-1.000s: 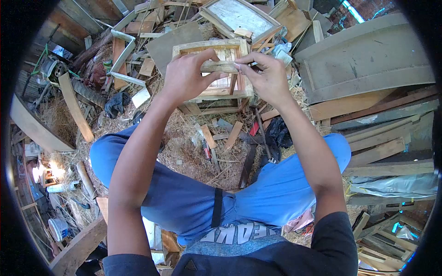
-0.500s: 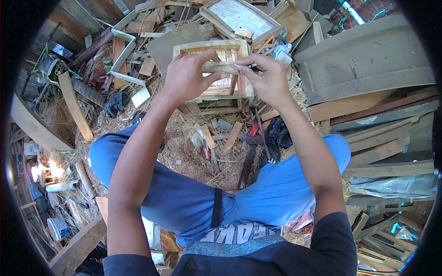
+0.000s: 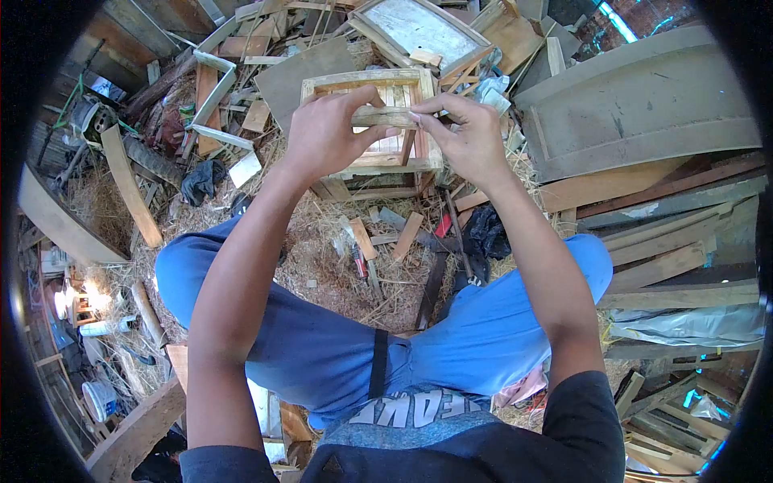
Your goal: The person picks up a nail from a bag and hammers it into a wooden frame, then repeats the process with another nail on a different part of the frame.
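Between my two hands is a short wooden strip, level and raised over a slatted wooden frame. My left hand grips the strip's left end, thumb below and fingers above. At the right end, my right hand pinches the strip between thumb and fingertips. A narrow reddish-brown stick shows below the strip, near my right thumb; whether it touches the strip I cannot tell.
A large grey panel and stacked boards lie to the right. Curved boards are at the left. A red-handled tool and wood offcuts lie on the straw-strewn ground ahead of my legs.
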`<move>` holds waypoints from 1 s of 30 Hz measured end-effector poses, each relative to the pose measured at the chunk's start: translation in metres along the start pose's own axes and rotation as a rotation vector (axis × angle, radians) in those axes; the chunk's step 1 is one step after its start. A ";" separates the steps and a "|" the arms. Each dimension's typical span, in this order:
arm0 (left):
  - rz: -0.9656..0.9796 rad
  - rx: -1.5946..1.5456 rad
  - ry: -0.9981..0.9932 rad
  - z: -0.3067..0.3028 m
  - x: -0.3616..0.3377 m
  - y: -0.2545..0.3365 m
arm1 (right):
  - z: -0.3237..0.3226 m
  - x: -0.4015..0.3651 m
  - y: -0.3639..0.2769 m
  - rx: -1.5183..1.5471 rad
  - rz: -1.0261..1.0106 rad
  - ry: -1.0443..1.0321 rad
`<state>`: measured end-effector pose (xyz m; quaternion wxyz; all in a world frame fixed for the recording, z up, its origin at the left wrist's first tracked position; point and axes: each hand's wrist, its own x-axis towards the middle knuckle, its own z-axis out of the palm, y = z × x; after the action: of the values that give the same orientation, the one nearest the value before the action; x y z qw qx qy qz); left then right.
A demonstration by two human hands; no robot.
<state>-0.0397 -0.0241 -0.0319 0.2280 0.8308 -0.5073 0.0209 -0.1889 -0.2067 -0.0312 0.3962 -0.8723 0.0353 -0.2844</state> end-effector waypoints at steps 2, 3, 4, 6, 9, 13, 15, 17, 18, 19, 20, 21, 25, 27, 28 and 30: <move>0.012 0.003 0.013 0.000 0.000 0.000 | 0.000 0.000 0.001 0.023 -0.023 0.032; 0.012 0.003 0.013 0.001 0.000 -0.001 | -0.002 0.000 0.001 -0.008 -0.025 -0.001; 0.006 -0.006 0.010 0.002 0.001 -0.001 | -0.003 0.000 0.001 -0.040 -0.027 -0.034; 0.000 -0.014 0.009 0.002 0.001 -0.002 | -0.003 0.000 0.002 -0.034 -0.038 -0.035; 0.021 0.019 0.025 0.001 0.001 -0.001 | -0.003 0.000 0.004 -0.031 -0.080 -0.033; 0.109 -0.035 0.132 0.001 0.002 0.003 | 0.000 0.001 0.009 -0.030 -0.126 -0.025; 0.158 -0.048 0.173 -0.001 0.004 0.007 | -0.001 0.000 0.008 -0.030 -0.130 -0.031; 0.100 -0.232 0.030 -0.004 0.008 0.011 | 0.000 0.000 0.008 -0.029 -0.133 -0.036; 0.100 -0.232 0.029 -0.002 0.009 0.012 | 0.001 0.000 0.009 -0.036 -0.147 -0.030; 0.069 -0.273 0.023 0.001 0.009 0.013 | 0.001 -0.001 0.010 -0.044 -0.161 -0.025; 0.036 -0.315 0.017 0.003 0.008 0.014 | 0.000 -0.002 0.011 -0.044 -0.160 -0.028; 0.033 -0.316 0.018 0.003 0.008 0.014 | 0.000 -0.002 0.009 -0.053 -0.182 -0.032; 0.008 -0.324 0.016 0.001 0.007 0.014 | 0.002 -0.002 0.012 -0.020 -0.219 -0.012; 0.029 -0.305 0.036 0.001 0.008 0.013 | 0.002 -0.002 0.013 -0.019 -0.224 -0.016; 0.020 -0.313 0.032 0.001 0.008 0.013 | 0.002 -0.001 0.013 -0.019 -0.228 -0.020; 0.008 -0.321 0.024 0.002 0.008 0.012 | 0.001 0.000 0.012 -0.022 -0.227 -0.035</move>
<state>-0.0465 -0.0360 -0.0276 0.3637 0.7814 -0.5047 -0.0495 -0.1864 -0.2143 -0.0407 0.3523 -0.8798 -0.0678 -0.3118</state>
